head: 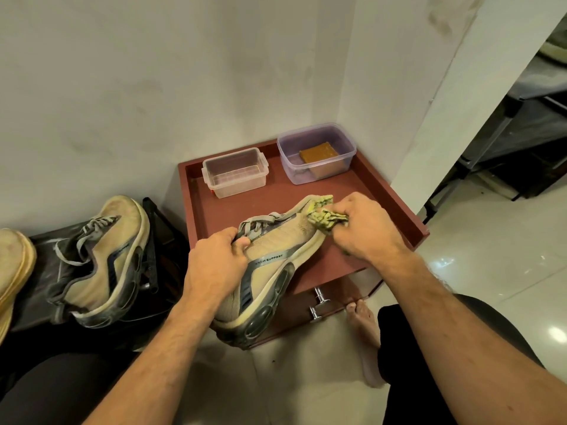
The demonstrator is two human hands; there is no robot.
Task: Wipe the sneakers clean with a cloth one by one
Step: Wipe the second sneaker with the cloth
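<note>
A beige sneaker (276, 250) with grey laces and a dark bubbled sole lies on its side over the front edge of a reddish-brown cabinet top (337, 256). My left hand (214, 265) grips it at the laces and collar. My right hand (365, 228) is closed around a crumpled yellow-green cloth (325, 217) pressed against the sneaker's toe. A matching sneaker (107, 259) rests on a black surface at the left. Part of another pale shoe (12, 271) shows at the left edge.
On the cabinet top's far side stand a clear plastic box (234, 173) and a purple-tinted tub (316, 151) holding a brown block. White walls meet in a corner behind. Chrome drawer handles (319, 305) and a bare foot (365, 326) are below. Shiny tiled floor lies to the right.
</note>
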